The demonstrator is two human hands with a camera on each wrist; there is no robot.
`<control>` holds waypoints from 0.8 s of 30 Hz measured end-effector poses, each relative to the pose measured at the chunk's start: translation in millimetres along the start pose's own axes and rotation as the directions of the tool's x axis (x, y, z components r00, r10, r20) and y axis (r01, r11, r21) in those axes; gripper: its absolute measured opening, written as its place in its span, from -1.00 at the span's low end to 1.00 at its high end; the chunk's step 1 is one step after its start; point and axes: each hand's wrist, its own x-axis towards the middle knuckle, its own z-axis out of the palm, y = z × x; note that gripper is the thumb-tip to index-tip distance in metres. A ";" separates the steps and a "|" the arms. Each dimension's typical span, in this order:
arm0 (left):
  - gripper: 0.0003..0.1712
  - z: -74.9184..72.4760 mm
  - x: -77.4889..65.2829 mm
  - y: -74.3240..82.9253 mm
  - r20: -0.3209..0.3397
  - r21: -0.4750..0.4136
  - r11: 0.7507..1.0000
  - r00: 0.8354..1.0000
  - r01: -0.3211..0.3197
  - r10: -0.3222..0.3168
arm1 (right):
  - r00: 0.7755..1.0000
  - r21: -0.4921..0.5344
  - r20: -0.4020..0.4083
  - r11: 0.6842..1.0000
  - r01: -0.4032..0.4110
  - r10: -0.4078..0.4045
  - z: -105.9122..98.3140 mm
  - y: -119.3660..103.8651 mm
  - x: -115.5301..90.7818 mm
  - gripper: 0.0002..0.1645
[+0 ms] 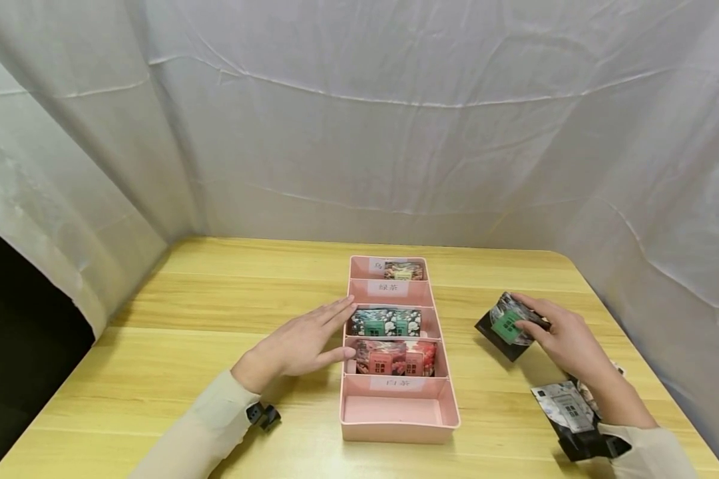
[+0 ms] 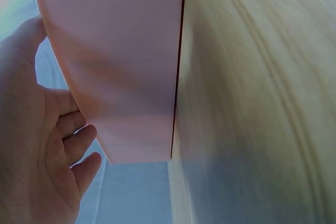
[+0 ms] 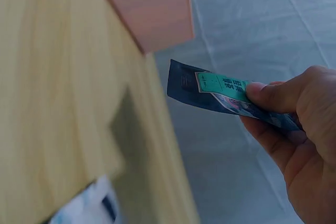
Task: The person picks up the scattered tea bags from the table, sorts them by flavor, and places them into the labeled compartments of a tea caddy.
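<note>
My right hand (image 1: 566, 338) pinches a dark tea sachet (image 1: 509, 326) with a green label above the table, right of a long pink divided box (image 1: 400, 434). In the right wrist view the thumb presses the sachet's (image 3: 184, 80) label side, with fingers beneath. My left hand (image 1: 302, 339) lies with fingers extended against the box's left rim; in the left wrist view its fingertips touch the upper edge of the pink wall (image 2: 121, 66). Inside the box, green floral sachets (image 1: 386, 323) and red sachets (image 1: 395, 359) occupy separate compartments, and a yellowish sachet (image 1: 404, 271) sits in the farthest.
Beneath the right forearm, black-and-white sachets (image 1: 569, 409) lie on the wooden table (image 1: 263, 279). Paper labels (image 1: 387, 288) mark some box compartments. A pale curtain (image 1: 359, 133) surrounds the table's back and sides. Black wrist cameras (image 1: 263, 416) are strapped to both sleeves.
</note>
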 end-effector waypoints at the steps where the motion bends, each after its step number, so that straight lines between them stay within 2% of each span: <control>1: 0.00 -0.1 -0.1 -0.1 0.000 0.000 1.000 1.000 0.000 0.000 | 1.000 0.006 -0.007 1.000 0.005 -0.005 -0.4 -3.4 1.7 -0.36; 9: 0.01 -0.8 -0.6 0.2 0.007 0.014 1.000 1.000 0.000 0.000 | 0.992 -0.017 -0.087 0.996 0.087 -0.088 -2.1 -24.5 13.6 -0.37; 24: 0.01 -2.7 -0.7 1.2 0.005 0.020 1.000 1.000 -0.003 0.003 | 0.985 0.075 -0.102 0.986 0.146 -0.138 4.8 -53.1 41.6 -0.40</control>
